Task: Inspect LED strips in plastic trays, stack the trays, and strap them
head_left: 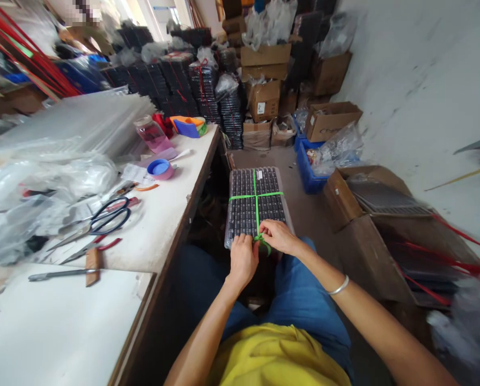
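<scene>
Seated person, blue trousers, yellow top, view looks down at lap. A flat stack of trays [256, 206] rests on the knees, near end at the hands, far end pointing away over the floor. Stack is rectangular, clear plastic shell, packed with rows of small dark parts in a tight grid; edges look glossy. A green strap [256, 197] runs lengthwise down the middle and a second run crosses it sideways, making a cross on top. Strap ends gather in a knot at the near edge, between the two hands.

Left hand [243, 259] lies on the near left corner of the stack, fingers curled down onto the strap by the knot, pinching it. Right hand [279, 236] sits just beside it on the right, fingertips closed on the green strap at the knot; silver bangle [339, 286] on that wrist. Hands nearly touch each other.

To the left a white worktable [159, 214] holds black-handled scissors [98, 222], a second pair with red handles just below them, a knife-like tool with wooden grip [91, 266], a blue-lidded tub [160, 168] and crumpled clear bags [54, 182]. To the right, open cardboard boxes [368, 193] with more trays and red straps. Far back, stacks of the same dark trays [183, 86] stand against the cartons.
</scene>
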A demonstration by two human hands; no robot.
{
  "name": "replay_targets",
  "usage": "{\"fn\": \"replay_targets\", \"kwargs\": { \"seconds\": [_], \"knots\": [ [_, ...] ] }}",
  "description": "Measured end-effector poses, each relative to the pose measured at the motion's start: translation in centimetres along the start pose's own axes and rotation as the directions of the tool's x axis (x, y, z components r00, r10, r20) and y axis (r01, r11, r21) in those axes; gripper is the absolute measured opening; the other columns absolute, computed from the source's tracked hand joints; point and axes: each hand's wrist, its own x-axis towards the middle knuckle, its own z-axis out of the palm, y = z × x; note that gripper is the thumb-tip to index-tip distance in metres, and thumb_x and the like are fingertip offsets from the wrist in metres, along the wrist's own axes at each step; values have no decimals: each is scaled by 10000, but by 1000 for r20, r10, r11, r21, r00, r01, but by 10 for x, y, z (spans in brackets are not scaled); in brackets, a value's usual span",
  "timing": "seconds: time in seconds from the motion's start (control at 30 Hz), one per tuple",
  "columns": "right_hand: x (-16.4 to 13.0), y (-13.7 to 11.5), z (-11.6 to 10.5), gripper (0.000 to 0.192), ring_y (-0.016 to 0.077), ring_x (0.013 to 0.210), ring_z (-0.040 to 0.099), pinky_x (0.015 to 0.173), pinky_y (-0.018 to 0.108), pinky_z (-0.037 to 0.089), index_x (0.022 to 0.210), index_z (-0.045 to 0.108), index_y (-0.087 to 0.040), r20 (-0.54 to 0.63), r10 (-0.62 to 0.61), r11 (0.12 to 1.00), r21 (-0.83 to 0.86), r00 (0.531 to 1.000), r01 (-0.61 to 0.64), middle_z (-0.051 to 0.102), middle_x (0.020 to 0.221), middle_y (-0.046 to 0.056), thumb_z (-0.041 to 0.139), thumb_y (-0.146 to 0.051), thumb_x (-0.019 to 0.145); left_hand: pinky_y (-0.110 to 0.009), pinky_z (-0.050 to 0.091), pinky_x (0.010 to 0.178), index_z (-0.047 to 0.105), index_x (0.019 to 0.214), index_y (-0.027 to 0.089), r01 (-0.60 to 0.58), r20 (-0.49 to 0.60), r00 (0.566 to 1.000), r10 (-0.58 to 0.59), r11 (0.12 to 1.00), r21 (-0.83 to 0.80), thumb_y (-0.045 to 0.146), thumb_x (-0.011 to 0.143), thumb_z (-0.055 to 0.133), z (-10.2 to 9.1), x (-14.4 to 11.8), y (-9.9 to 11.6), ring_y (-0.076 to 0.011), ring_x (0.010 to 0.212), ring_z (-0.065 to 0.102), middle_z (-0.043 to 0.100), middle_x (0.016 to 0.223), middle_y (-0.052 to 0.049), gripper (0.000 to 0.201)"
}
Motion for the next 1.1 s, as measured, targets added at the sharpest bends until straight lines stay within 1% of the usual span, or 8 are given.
{"fn": "replay_targets", "kwargs": {
  "seconds": [0.1, 0.2, 0.4, 0.57, 0.77, 0.9, 1.03, 1.1],
  "knots": [
    [6, 0, 10, 217, 140, 742, 544, 676, 239, 384, 852, 579, -173, -104, 66, 993, -91, 992, -76, 582, 914, 50, 426, -34, 785, -357, 347, 721, 519, 685, 187, -44, 57, 997, 44, 999, 1, 106, 859, 402, 4, -12, 1, -221, 780, 474, 538, 752, -65, 225],
    [13, 3, 16, 228, 156, 760, 545, 659, 247, 377, 884, 575, -164, -167, 111, 978, -154, 980, -137, 566, 946, 78, 393, -49, 809, -351, 337, 717, 549, 699, 185, -47, 71, 996, 47, 999, -12, 88, 844, 420, 6, -21, 0, -216, 783, 479, 560, 762, -61, 217],
    [21, 12, -5, 147, 124, 691, 536, 637, 217, 369, 772, 571, -185, -54, -26, 969, -248, 998, 12, 567, 785, 8, 482, -69, 784, -295, 379, 708, 589, 766, 172, 31, -27, 999, -35, 992, -123, 260, 926, 400, 1, -21, -4, -178, 765, 507, 568, 787, -53, 262],
    [25, 10, -6, 93, 159, 719, 553, 673, 247, 367, 774, 567, -166, -21, -56, 939, -341, 998, 46, 579, 748, 35, 494, -131, 819, -242, 330, 527, 496, 624, 187, 56, 11, 998, -55, 976, -213, 313, 934, 365, 12, -20, 1, -123, 534, 451, 496, 567, 7, 359],
    [27, 11, 10, 167, 199, 784, 583, 684, 268, 367, 848, 586, -134, -32, 114, 934, -337, 993, -118, 630, 847, 115, 420, -151, 856, -313, 353, 679, 487, 625, 201, 96, 148, 987, -69, 979, -179, 161, 804, 462, 35, -21, 1, -190, 690, 524, 558, 668, -57, 185],
    [27, 4, 6, 198, 197, 768, 597, 635, 262, 365, 877, 595, -132, -38, 184, 932, -310, 982, -186, 645, 877, 120, 398, -153, 863, -353, 366, 732, 489, 651, 200, 104, 194, 979, -64, 974, -203, 135, 813, 415, 38, -21, 1, -220, 744, 540, 564, 705, -87, 189],
    [22, -1, -23, 129, 144, 581, 577, 536, 226, 379, 751, 611, -174, 78, 52, 973, -228, 996, -33, 622, 653, 20, 501, -165, 818, -312, 398, 677, 496, 673, 203, 54, 163, 987, -7, 957, -284, 199, 834, 459, 18, -31, -3, -188, 691, 546, 577, 700, -65, 164],
    [27, -4, -40, 94, 132, 548, 574, 524, 221, 413, 857, 636, -202, 160, -60, 983, -162, 985, 86, 626, 666, -11, 574, -242, 798, -273, 415, 662, 519, 765, 210, 62, 120, 993, -23, 940, -334, 251, 889, 417, 7, -40, -8, -158, 700, 552, 603, 759, -46, 165]
  ]
}}
